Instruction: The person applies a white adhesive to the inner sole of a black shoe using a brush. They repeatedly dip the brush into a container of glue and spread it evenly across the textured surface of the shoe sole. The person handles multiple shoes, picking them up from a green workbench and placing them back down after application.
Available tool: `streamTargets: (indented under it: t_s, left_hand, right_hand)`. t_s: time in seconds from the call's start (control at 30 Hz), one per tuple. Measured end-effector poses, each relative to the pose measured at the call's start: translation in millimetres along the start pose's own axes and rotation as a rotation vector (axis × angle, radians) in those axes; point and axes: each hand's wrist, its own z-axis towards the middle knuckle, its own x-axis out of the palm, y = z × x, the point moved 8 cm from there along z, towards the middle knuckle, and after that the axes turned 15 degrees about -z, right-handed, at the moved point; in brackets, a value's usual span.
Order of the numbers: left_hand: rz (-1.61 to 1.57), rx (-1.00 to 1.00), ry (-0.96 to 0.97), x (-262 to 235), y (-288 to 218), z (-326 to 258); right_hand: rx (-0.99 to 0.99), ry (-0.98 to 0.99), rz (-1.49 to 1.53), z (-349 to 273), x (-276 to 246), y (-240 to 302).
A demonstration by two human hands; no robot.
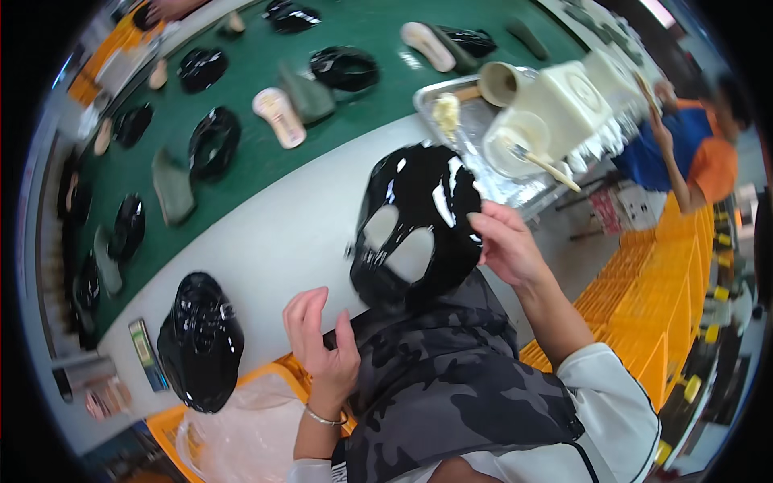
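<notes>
The person wears an apron (pixel 451 386) in a camouflage pattern, its irregular blotches running from black through charcoal to mid grey. Beneath it shows a pale, whitish top with loose short sleeves; a thin dark line trims the right sleeve (pixel 608 386), and the left sleeve (pixel 310 472) shows only in part. A narrow black strap (pixel 592 460) crosses the pale cloth at the lower right. A slim, silvery bracelet (pixel 324 419) circles the left wrist. The left hand (pixel 322 338) and right hand (pixel 509 245) are bare.
</notes>
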Motion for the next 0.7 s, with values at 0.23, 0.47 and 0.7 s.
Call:
streamTargets:
  t_s: [0.23, 0.47, 0.7]
  left_hand:
    - [0.196, 0.419, 0.542, 102, -64, 30]
    - [-0.344, -0.207, 0.079, 103, -3, 29]
    - [-0.997, -0.634, 0.161, 141, 25, 32]
  right_hand:
    - [0.118, 0.015, 0.149, -26, -26, -6]
    - [-0.097, -0.269, 0.066, -51, -103, 0]
    - [-0.304, -0.762, -0.004, -48, -177, 7]
